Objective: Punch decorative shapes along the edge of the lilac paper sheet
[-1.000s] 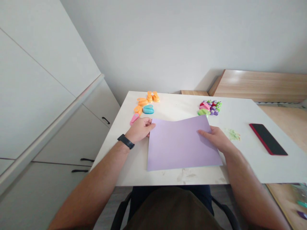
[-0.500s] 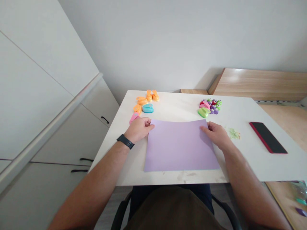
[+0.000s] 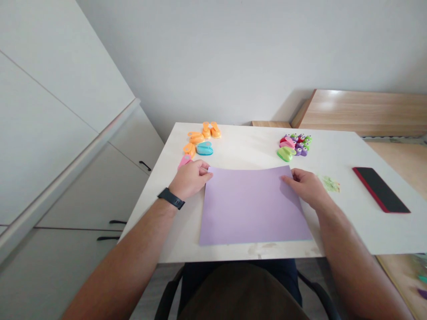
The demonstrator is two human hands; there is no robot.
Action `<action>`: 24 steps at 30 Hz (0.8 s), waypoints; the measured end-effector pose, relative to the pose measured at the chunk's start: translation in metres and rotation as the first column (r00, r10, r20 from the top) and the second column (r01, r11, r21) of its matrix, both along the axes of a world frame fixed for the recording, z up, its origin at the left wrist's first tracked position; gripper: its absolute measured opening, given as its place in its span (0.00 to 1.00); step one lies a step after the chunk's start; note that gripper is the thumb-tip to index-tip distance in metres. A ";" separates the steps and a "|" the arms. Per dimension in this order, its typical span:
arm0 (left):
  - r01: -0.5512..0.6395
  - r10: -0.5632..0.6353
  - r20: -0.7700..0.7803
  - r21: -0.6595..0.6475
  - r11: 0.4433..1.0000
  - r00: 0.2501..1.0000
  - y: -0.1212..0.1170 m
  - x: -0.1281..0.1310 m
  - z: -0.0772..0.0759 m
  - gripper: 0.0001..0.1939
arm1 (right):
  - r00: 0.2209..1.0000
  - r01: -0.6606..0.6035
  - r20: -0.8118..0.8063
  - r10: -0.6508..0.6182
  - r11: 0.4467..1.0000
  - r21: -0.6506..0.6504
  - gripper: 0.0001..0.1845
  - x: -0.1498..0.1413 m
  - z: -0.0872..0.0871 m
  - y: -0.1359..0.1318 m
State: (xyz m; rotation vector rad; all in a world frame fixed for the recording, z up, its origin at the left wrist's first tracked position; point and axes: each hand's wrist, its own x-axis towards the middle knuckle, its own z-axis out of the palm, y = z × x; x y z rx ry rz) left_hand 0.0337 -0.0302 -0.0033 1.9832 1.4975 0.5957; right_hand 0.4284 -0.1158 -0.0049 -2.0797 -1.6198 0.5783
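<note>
A sheet of light purple paper (image 3: 251, 206) lies before me over the white table (image 3: 247, 146), with a thin bluish line along its near edge. My left hand (image 3: 191, 178) pinches its far left corner, thumb on top. At the far right corner, my right hand (image 3: 305, 184) grips the sheet the same way. Between the two hands the far edge sags slightly. A pink craft punch (image 3: 184, 161) sits just beyond my left hand, partly hidden by it. The undersides of both grips are out of sight.
Several orange craft punches (image 3: 196, 138) and a teal one (image 3: 204, 149) stand at the back left. A green punch (image 3: 286, 154) and several small purple punches (image 3: 300, 149) cluster at the back right. Farther right lies a black and red flat object (image 3: 382, 190), near a greenish patch (image 3: 330, 183).
My right hand has shifted from the sheet's right side to its far right corner. The bend in the paper's far edge has flattened. My left hand keeps its corner.
</note>
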 end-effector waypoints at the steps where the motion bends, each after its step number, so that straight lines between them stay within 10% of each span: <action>1: 0.003 -0.003 -0.014 0.008 1.000 1.000 -0.001 0.001 0.002 0.11 | 0.999 0.004 0.034 -0.004 1.000 0.000 0.19 -0.001 0.002 0.000; 24: -0.021 0.027 -0.179 0.034 0.999 0.984 -0.005 0.007 0.008 0.14 | 0.971 0.094 0.220 -0.096 0.995 0.022 0.16 -0.005 0.005 -0.002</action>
